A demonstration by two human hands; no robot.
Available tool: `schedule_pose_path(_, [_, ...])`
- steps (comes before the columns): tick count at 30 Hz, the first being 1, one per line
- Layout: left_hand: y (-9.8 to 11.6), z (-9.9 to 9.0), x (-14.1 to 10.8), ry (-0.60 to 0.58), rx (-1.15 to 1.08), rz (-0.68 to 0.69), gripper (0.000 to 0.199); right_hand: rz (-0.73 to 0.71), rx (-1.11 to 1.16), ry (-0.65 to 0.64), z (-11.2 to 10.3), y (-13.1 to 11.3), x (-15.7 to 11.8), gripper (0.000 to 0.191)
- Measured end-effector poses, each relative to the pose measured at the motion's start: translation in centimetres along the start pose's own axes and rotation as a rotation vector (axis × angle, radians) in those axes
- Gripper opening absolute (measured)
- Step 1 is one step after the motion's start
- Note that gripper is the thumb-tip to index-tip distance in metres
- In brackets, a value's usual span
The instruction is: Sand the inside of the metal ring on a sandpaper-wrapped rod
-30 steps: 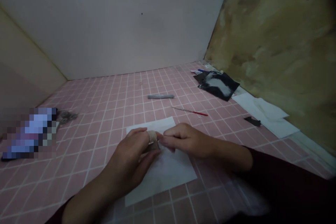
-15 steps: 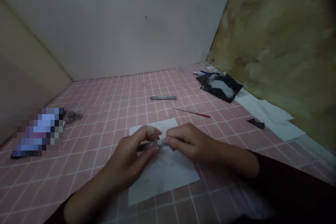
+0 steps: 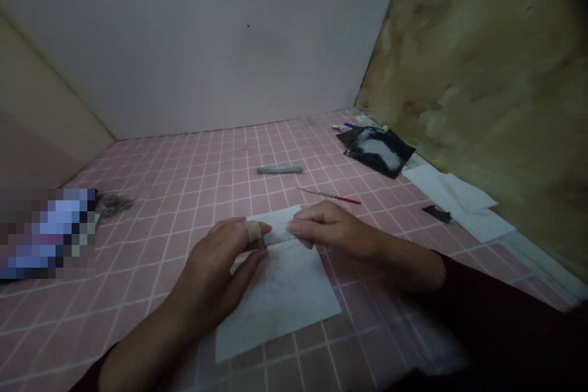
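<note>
My left hand (image 3: pixel 225 251) is curled over the upper left of a white sheet of paper (image 3: pixel 280 309), thumb and fingers closing together. A pale wrap of tape (image 3: pixel 253 232) goes round one of its fingers. By its fingertips lies a small greyish piece (image 3: pixel 272 237), too blurred to name. My right hand (image 3: pixel 333 228) is closed in a pinch above the upper right of the sheet; what its fingertips hold is hidden. A small gap parts the two hands. Grey smudges mark the paper.
Beyond the hands lie a grey bar (image 3: pixel 279 169) and a thin red-handled tool (image 3: pixel 335 196). At the right are a black sheet with white powder (image 3: pixel 381 156), white papers (image 3: pixel 463 205) and a dark scrap (image 3: pixel 436 214). Grey rings (image 3: pixel 114 204) and a blurred-out device (image 3: pixel 50 233) lie left.
My hands have drawn slightly apart, my left hand shifting left. The dark stick-like piece seen under my left fingers is now hidden. The whole view has shifted a little.
</note>
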State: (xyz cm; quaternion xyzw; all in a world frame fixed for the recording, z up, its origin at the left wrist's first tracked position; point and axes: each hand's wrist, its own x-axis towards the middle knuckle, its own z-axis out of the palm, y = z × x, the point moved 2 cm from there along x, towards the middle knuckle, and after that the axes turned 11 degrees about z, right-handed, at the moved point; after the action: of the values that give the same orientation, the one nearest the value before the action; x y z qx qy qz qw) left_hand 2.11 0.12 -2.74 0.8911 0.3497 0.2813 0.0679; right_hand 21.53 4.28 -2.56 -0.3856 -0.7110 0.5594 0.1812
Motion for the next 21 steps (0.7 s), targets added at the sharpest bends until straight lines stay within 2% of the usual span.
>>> schedule_pose_path(2, [0.01,-0.01,0.02,0.033,0.035,0.019,0.025,0.011,0.052,0.016,-0.06,-0.07,-0.02,0.04])
schedule_pose_path(5, [0.21,0.24,0.11,-0.001,0.017,0.114,0.023,0.028,0.056,-0.049,0.2,-0.02,-0.01,0.037])
schedule_pose_path(7, [0.2,0.29,0.13,0.0,0.031,0.126,0.021,0.022,0.03,-0.052,0.13,0.03,0.03,0.037])
schedule_pose_path(11, [-0.05,-0.01,0.09,0.052,0.068,0.022,0.022,0.0,0.009,0.035,-0.05,-0.02,-0.03,0.039])
schedule_pose_path(15, [0.17,-0.1,0.21,-0.029,-0.046,0.046,0.021,-0.021,-0.134,0.041,0.42,-0.08,-0.32,0.034])
schedule_pose_path(18, [0.02,-0.44,0.4,-0.039,-0.111,-0.047,0.018,-0.075,-0.248,0.057,0.21,-0.22,-0.44,0.035])
schedule_pose_path(21, [0.0,-0.69,0.56,-0.061,-0.246,-0.126,0.016,-0.087,-0.262,0.063,0.18,-0.25,-0.4,0.034])
